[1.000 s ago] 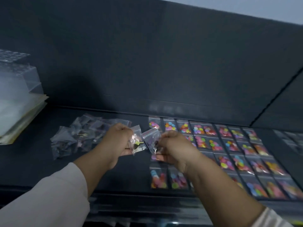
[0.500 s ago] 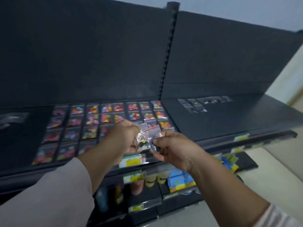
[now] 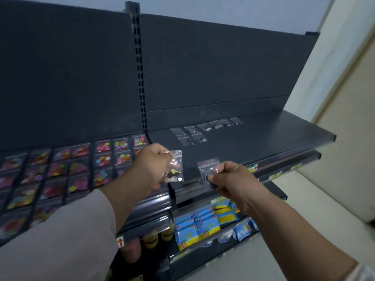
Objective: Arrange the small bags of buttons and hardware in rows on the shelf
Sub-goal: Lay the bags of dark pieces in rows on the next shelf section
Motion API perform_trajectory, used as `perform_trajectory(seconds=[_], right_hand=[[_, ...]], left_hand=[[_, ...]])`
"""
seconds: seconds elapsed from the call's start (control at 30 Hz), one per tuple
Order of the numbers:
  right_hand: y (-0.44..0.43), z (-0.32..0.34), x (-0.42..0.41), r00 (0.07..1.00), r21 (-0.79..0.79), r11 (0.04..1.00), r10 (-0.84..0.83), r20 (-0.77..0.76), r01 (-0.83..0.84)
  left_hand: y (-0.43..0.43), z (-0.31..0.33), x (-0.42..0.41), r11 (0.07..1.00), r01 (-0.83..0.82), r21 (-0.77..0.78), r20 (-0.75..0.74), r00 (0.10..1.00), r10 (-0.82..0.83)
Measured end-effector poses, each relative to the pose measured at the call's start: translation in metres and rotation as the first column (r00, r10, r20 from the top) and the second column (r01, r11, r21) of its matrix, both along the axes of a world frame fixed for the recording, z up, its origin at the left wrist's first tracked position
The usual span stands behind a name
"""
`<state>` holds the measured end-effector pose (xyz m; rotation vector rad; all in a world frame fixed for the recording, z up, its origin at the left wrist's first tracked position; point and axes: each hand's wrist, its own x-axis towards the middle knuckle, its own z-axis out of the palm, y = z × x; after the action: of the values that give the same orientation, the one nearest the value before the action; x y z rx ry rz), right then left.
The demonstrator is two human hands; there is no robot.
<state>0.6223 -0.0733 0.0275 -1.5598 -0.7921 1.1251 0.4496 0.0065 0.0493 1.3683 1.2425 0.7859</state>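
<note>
My left hand [image 3: 151, 162] pinches a small clear bag [image 3: 176, 166] with a yellow piece and small hardware inside. My right hand [image 3: 230, 177] pinches a second clear bag [image 3: 207, 170] with a dark button at its bottom. Both bags hang above the front of the dark right shelf [image 3: 263, 136]. Several clear hardware bags [image 3: 203, 130] lie in rows at the back of that shelf. On the left shelf, rows of bags with coloured buttons [image 3: 77, 169] cover the surface.
A slotted upright post [image 3: 139, 67] divides the two shelf sections. Below, a lower shelf holds blue and yellow packets [image 3: 199, 224] and bottles [image 3: 154, 239]. A pale wall [image 3: 334, 98] stands to the right, with the floor beneath.
The view swung right from the button rows to the right shelf. My hands, held together with the two bags, have drawn apart, one bag in each.
</note>
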Motion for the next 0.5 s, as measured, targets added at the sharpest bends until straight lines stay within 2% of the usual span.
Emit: perform_trajectory(seconds=[0.23, 0.5], right_hand=[[0.055, 0.007, 0.061, 0.987, 0.011, 0.998, -0.059, 0.151, 0.058], [0.11, -0.004, 0.121, 0.975, -0.018, 0.996, -0.086, 0.204, 0.091]], left_hand=[[0.063, -0.004, 0.057, 0.998, 0.043, 0.056, 0.025, 0.999, -0.044], [0.108, -0.019, 0.111, 0.993, 0.08, 0.081, -0.024, 0.997, -0.078]])
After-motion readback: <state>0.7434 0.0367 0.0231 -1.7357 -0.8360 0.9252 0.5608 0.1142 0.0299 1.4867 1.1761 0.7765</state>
